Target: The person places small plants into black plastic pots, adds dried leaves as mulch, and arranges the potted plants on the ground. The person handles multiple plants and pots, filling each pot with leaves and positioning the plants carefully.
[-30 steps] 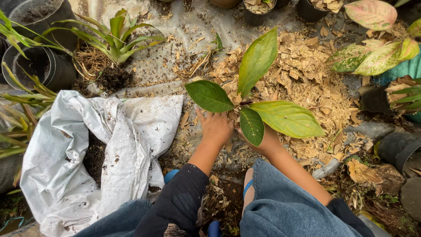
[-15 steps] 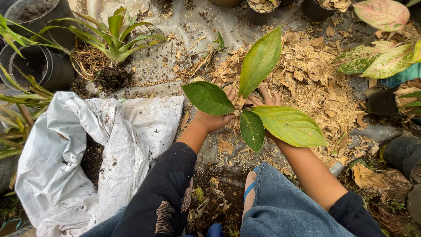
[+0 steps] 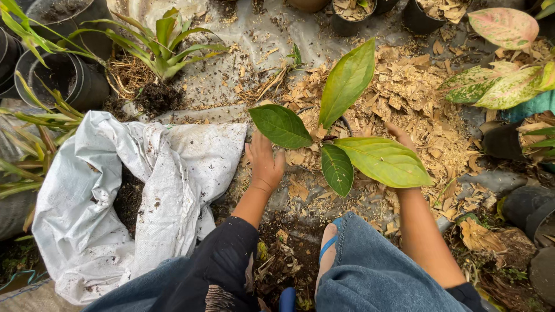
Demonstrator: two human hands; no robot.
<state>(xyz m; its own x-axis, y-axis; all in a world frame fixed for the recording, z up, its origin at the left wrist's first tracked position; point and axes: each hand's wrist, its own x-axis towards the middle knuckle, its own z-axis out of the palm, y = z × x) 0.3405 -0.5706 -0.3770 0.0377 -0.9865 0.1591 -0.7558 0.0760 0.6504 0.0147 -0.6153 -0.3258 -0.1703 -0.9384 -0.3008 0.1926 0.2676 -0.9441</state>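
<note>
Left hand (image 3: 265, 163) flat and spread, palm down on wood shavings (image 3: 416, 115), gripping nothing. Right hand (image 3: 400, 134) mostly hidden under a leaf; fingertips showing, grip impossible to tell. Between both hands: young plant (image 3: 341, 138) with four broad green leaves, stem base buried in shavings, rim of a black pot (image 3: 346, 122) barely showing. Stem just right of left hand, touching neither visibly. Risk, as judged: pressing too near could snap the stem or tip the plant; loose shavings spilling off the rim. White sack (image 3: 144, 190) with dark soil, just left of left hand.
</note>
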